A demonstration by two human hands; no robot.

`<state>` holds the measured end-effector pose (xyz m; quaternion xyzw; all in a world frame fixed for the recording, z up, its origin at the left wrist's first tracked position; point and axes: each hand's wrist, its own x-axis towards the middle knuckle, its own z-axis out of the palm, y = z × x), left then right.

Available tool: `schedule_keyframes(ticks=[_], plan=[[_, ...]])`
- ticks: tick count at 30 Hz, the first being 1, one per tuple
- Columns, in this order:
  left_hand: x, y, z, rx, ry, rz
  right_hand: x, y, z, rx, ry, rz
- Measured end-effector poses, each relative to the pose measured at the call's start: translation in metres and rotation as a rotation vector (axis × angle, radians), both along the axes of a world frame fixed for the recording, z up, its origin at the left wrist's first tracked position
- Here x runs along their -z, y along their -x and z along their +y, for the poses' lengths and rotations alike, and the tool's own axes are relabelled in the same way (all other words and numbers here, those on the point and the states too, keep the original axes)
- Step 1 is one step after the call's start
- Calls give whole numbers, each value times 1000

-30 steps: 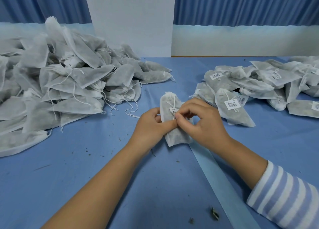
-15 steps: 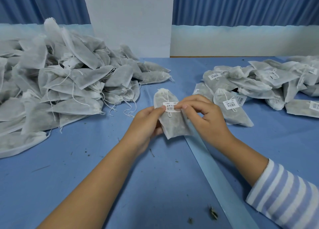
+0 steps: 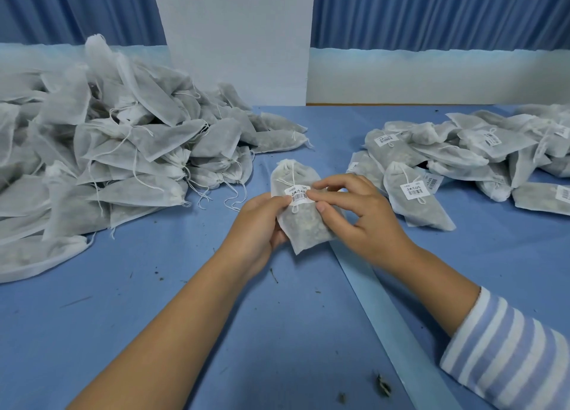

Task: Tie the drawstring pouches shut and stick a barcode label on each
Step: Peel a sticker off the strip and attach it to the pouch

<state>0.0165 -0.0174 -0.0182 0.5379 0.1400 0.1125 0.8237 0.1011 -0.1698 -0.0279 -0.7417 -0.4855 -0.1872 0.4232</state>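
Gripped along its left edge by the left hand (image 3: 259,224), whose fingers curl round it, a filled white pouch (image 3: 308,230) is held just above the blue table cloth (image 3: 185,317), its cinched neck pointing away from the person. The left thumb lies on the left end of the barcode label (image 3: 297,194) stuck across the pouch's upper face. The right hand (image 3: 364,221), fingers curved, pinches the pouch from the right, its forefinger tip on the label's right end and its thumb tip just below. Left of the pouch lies a big heap of unlabelled pouches (image 3: 108,162) with loose strings. Right of the pouch is a lower heap of labelled pouches (image 3: 462,159). Nearer the person than the pouch, a pale blue strip (image 3: 394,326) runs across the cloth, passing under the pouch, with dried crumbs (image 3: 382,386) beside it. A striped sleeve (image 3: 509,357) covers the right forearm.
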Motion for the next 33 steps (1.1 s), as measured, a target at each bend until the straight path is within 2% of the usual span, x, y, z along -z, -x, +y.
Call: schedule_keyframes(ticks=[10, 14, 19, 24, 28, 33], plan=[[2, 0, 0, -6, -30, 9, 1, 1, 0, -12, 75, 86], [4, -2, -5, 4, -60, -7, -4, 5, 1, -19, -45, 419], [6, -2, -14, 0, -134, -42, -12, 7, 1, -50, -134, 552], [4, -2, -12, -90, -146, -2, -16, -23, -13, 298, -351, 595], [2, -1, -5, -139, -114, 32, 1, -46, -23, 446, -268, 687], [2, -1, 0, -169, -73, 52, 16, -62, -29, 535, -25, 529]])
